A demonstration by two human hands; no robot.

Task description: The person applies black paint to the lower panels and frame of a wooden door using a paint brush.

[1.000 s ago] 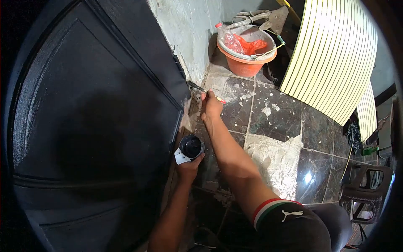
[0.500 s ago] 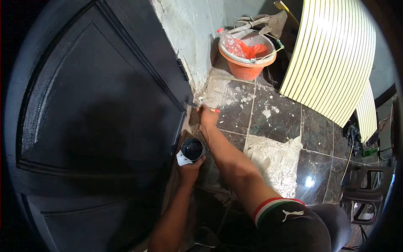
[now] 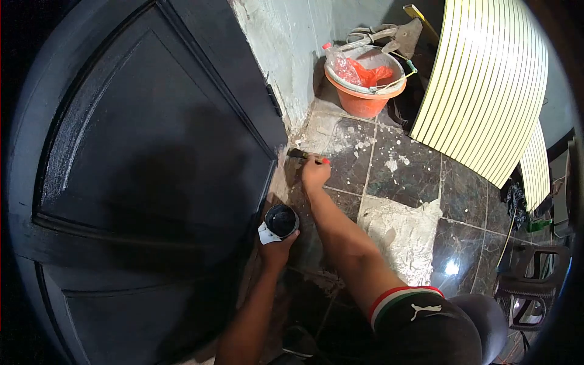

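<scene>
My right hand [image 3: 316, 174] is closed around the handle of a paintbrush [image 3: 297, 153], whose bristles look dark and whose handle end is red. The bristles point left, a small gap away from the lower corner of the black door [image 3: 158, 152]. In my left hand [image 3: 277, 251] sits a small round can of black paint [image 3: 280, 220], its open top facing up and a white label on its side. The can is close to the door's edge. My left fingers are wrapped around the can and partly hidden by it.
An orange bucket [image 3: 364, 104] holding a plastic bottle and red plastic stands by the grey wall [image 3: 286, 55]. Curved yellow-striped panels [image 3: 480, 91] lean at the right. White debris and a pale sheet [image 3: 398, 234] lie on the dark tiles. A dark plastic stool [image 3: 530, 283] is at the right.
My right hand has drawn the brush away from the door's edge, to the right. The view has shifted slightly; my left hand still holds the can near the door.
</scene>
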